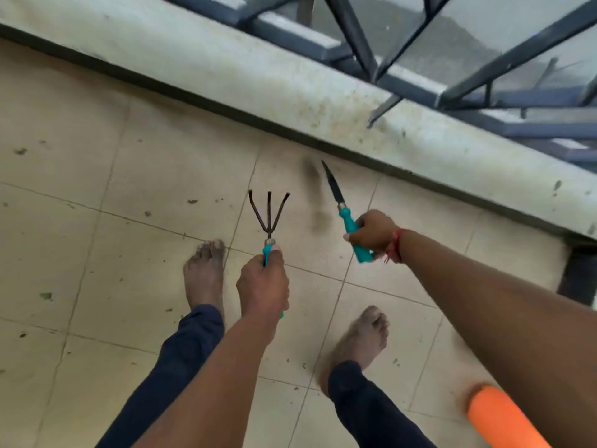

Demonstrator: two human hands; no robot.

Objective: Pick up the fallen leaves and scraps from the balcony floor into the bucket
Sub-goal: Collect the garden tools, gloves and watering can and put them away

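My left hand [263,286] grips the teal handle of a small three-pronged hand rake [268,211], prongs pointing away from me above the tiled floor. A narrow pointed trowel [342,205] with a teal handle is held in my right hand [373,234], its dark blade aimed up and left toward the wall base. Small scraps and leaf bits [192,201] lie scattered on the beige tiles, mostly to the left. No bucket is in view.
A low concrete ledge [290,79] with a dark metal railing [452,76] runs diagonally across the top. My bare feet [205,273] stand on the tiles. An orange cylindrical object [497,415] is at the bottom right. A dark opening [578,276] sits at the right edge.
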